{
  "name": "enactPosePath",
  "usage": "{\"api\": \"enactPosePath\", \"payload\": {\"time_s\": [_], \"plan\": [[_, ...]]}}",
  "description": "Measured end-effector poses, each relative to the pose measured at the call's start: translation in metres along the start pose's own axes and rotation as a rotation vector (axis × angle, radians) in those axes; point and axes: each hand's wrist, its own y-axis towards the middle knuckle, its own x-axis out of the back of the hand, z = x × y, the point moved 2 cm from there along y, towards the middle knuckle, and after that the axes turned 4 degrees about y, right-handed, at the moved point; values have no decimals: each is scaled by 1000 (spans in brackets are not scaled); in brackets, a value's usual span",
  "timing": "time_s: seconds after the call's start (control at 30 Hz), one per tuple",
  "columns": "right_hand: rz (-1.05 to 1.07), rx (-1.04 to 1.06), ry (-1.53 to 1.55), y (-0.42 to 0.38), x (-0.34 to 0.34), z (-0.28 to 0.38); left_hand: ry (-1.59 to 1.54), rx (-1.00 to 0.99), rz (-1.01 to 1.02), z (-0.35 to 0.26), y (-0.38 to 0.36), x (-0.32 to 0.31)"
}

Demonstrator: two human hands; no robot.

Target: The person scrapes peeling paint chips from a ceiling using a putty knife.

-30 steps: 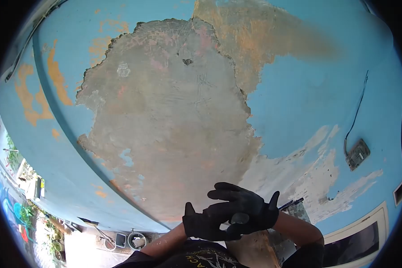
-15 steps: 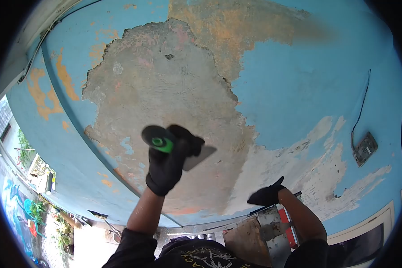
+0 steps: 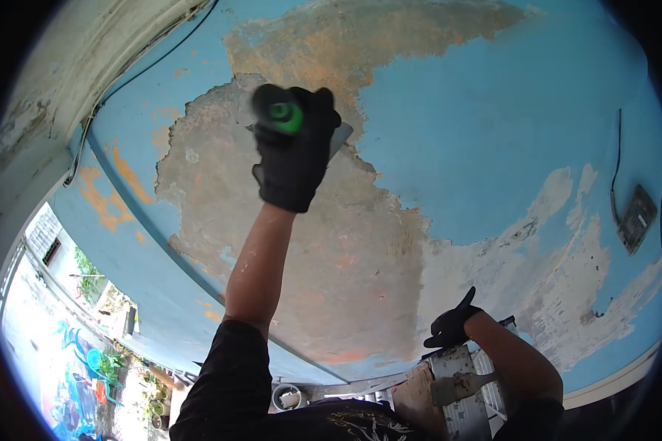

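My left hand (image 3: 298, 151), in a black glove, is closed around a scraper (image 3: 287, 117) with a green and black handle. Part of its flat metal blade shows at the right side of the glove, over the upper part of the bare grey patch (image 3: 331, 250) on the wall. My right hand (image 3: 451, 323), gloved in black too, hovers lower right beside the wall's whitish scraped area. Its thumb sticks up away from the other fingers, and nothing shows in it. Just below it is the top of a ladder-like metal stand (image 3: 460, 364).
Blue paint (image 3: 485, 147) surrounds the bare patch. A dark box (image 3: 636, 219) hangs on a cable at the right. Cables (image 3: 99, 110) run along the upper left edge. A putty-stained broad blade (image 3: 460, 388) lies on the stand. Potted plants (image 3: 154, 400) stand outside at lower left.
My left hand has moved up the wall with the scraper. My right hand has shifted slightly right, with its fingers more bent. The view has turned somewhat.
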Motion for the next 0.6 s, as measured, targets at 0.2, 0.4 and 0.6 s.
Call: {"api": "enactPosePath", "payload": {"time_s": [0.2,0.4,0.6], "plan": [[0,-73,18,13,-6,-10,-21,24,22,15,-6,-16],[-53,-24,83,7,-7,-9,285,-260,50,15,-9,-13],[80,-116,41,20,-11,-12,437,-303,4,29,-10,-19]]}}
